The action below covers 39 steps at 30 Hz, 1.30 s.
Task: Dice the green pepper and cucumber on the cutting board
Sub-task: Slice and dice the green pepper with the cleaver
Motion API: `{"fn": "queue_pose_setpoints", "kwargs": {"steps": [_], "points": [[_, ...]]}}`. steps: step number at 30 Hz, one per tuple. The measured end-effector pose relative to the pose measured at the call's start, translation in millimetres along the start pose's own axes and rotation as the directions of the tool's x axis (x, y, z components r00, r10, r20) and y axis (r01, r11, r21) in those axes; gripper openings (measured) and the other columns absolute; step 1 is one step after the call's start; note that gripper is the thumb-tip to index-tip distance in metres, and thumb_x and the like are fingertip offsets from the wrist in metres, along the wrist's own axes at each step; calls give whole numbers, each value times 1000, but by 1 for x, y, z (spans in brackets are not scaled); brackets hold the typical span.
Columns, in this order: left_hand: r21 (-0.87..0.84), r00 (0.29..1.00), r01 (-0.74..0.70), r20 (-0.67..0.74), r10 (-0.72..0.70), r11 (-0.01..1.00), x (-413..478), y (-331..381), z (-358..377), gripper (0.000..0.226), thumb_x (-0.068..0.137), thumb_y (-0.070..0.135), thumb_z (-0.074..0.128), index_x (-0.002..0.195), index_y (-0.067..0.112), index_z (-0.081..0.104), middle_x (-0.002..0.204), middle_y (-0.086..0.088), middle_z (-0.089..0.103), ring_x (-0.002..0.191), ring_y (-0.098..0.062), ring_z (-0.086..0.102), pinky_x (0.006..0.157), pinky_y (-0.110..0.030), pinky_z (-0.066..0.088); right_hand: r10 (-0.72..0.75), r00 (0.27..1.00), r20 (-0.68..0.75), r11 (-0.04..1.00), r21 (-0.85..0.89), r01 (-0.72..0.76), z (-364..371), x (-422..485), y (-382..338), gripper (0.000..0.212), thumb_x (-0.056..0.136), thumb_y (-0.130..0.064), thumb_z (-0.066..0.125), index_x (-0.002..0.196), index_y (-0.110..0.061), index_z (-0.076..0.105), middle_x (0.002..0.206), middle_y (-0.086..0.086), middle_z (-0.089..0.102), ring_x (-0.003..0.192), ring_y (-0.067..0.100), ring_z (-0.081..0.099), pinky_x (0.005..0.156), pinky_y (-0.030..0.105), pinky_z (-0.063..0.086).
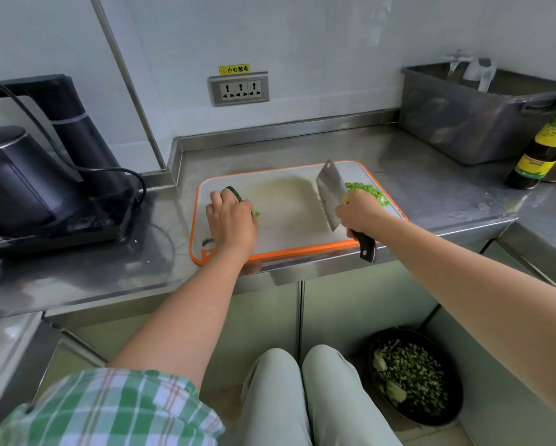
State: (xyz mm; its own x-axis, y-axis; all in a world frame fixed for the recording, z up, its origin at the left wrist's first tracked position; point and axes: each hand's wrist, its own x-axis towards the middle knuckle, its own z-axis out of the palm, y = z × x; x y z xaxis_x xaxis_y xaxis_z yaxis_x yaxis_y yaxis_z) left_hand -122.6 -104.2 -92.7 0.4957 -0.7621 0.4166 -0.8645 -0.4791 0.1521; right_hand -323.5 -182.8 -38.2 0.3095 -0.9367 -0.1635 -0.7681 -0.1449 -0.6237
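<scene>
A white cutting board [283, 214] with an orange rim lies on the steel counter. My left hand [230, 220] grips a dark green cucumber [234, 193] at the board's left side; only its far tip and a pale cut end by my fingers show. My right hand [362, 212] holds the black handle of a cleaver [329, 194], its blade raised and tilted over the board's middle right, apart from the cucumber. A pile of diced green pepper [368, 191] sits at the board's far right corner, partly behind my right hand.
A black kettle on its base [22, 188] with a cord stands at the left. A grey plastic tub [476, 114] and a dark sauce bottle [547, 146] sit at the right back. On the floor a black bin [415, 378] holds chopped green scraps. A wall socket [239, 89] is behind the board.
</scene>
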Motion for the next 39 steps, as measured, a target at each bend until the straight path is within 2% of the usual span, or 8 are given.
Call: {"fn": "queue_pose_setpoints", "kwargs": {"steps": [5, 10, 12, 16, 20, 28, 33, 39], "points": [[-21, 999, -34, -26, 34, 999, 3, 0, 3, 15, 85, 21, 67, 98, 21, 74, 107, -7, 54, 108, -32, 41, 85, -35, 30, -66, 980, 188, 998, 33, 61, 16, -3, -6, 11, 92, -5, 47, 83, 0, 51, 60, 11, 50, 30, 17, 45, 35, 18, 35], [-205, 984, -171, -91, 155, 964, 2, 13, 1, 10, 84, 19, 68, 82, 21, 78, 82, -8, 63, 88, -32, 48, 72, -36, 33, 8, 1000, -17, 1000, -14, -8, -9, 3, 10, 17, 87, 0, 40, 70, -4, 42, 56, 12, 51, 32, 19, 48, 34, 15, 32], [-358, 968, -250, -101, 229, 900, 0, 25, 3, 9, 82, 16, 70, 85, 20, 78, 75, -7, 65, 80, -31, 51, 69, -33, 36, -27, 1000, -2, 999, -18, 27, -7, 0, 10, 16, 87, -2, 42, 71, -4, 45, 54, 10, 52, 28, 15, 46, 33, 14, 31], [-466, 952, -286, -36, 305, 837, -8, 38, 11, 12, 80, 14, 74, 89, 20, 78, 79, -4, 67, 82, -28, 54, 68, -32, 40, -77, 993, 91, 996, -27, 80, 4, -2, 7, 18, 89, -5, 46, 71, -4, 44, 56, 11, 53, 32, 18, 47, 36, 17, 34], [-551, 960, -228, 12, 280, 803, -11, 25, 16, 18, 77, 8, 73, 91, 19, 77, 89, -2, 69, 89, -25, 57, 75, -26, 38, -71, 997, -19, 994, -79, 70, -5, 0, 9, 12, 87, -3, 40, 76, -3, 45, 54, 11, 53, 30, 16, 48, 34, 15, 32], [-505, 986, -138, 13, 167, 852, -16, 32, 15, 21, 73, 37, 77, 85, 21, 71, 84, 2, 67, 84, -22, 55, 74, -32, 42, -223, 972, 71, 952, -199, 232, 8, -7, -1, 13, 89, -11, 44, 92, -3, 54, 73, 15, 59, 37, 19, 52, 36, 22, 35], [-491, 989, -120, 22, 149, 863, -15, 36, 17, 15, 78, 31, 74, 90, 22, 77, 85, -2, 70, 86, -27, 57, 76, -34, 46, -255, 965, 69, 939, -220, 264, 0, -9, -6, 29, 88, -10, 42, 109, -3, 60, 87, 15, 64, 40, 20, 53, 40, 26, 40], [-531, 994, -81, 22, 109, 844, -15, 37, 18, 14, 76, 28, 74, 87, 20, 76, 84, 1, 72, 84, -25, 60, 74, -34, 48, -280, 955, 95, 908, -299, 295, 2, -17, -11, 18, 89, -8, 41, 101, -1, 54, 81, 12, 55, 46, 21, 52, 41, 28, 42]]}}
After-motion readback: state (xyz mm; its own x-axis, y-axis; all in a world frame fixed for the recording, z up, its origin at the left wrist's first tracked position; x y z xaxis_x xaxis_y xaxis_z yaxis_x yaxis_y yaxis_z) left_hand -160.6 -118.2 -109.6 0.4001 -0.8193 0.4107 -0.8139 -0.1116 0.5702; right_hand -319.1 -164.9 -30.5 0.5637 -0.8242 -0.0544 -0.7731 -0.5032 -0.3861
